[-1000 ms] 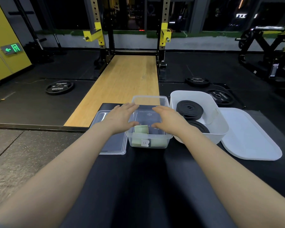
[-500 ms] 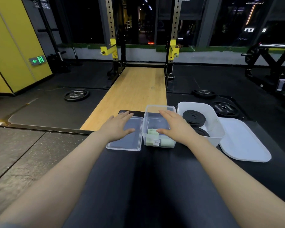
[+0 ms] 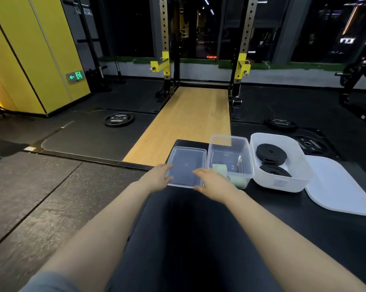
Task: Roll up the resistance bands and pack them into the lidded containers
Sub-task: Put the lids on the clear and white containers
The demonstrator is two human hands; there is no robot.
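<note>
A clear lid (image 3: 187, 163) lies flat on the black mat (image 3: 199, 228), left of the open clear container (image 3: 230, 144). Pale green rolled bands (image 3: 219, 167) sit in that container's near end. My left hand (image 3: 156, 175) holds the lid's near left corner, with fingertips showing through the plastic. My right hand (image 3: 213, 180) grips the lid's near right corner, fingers on top and thumb at the near edge. To the right, a white tub (image 3: 283, 182) holds two black rolled bands (image 3: 271, 153). Its white lid (image 3: 336, 190) lies beside it.
A wooden lifting platform (image 3: 188, 119) runs ahead to a squat rack (image 3: 239, 66) with yellow hooks. Weight plates lie on the floor at the left (image 3: 118, 119) and behind the tub (image 3: 280, 123). A yellow wall (image 3: 30, 49) stands at the left.
Both hands have left the clear container and moved left and nearer, onto the clear lid. My head has lifted, so the view shows more of the gym.
</note>
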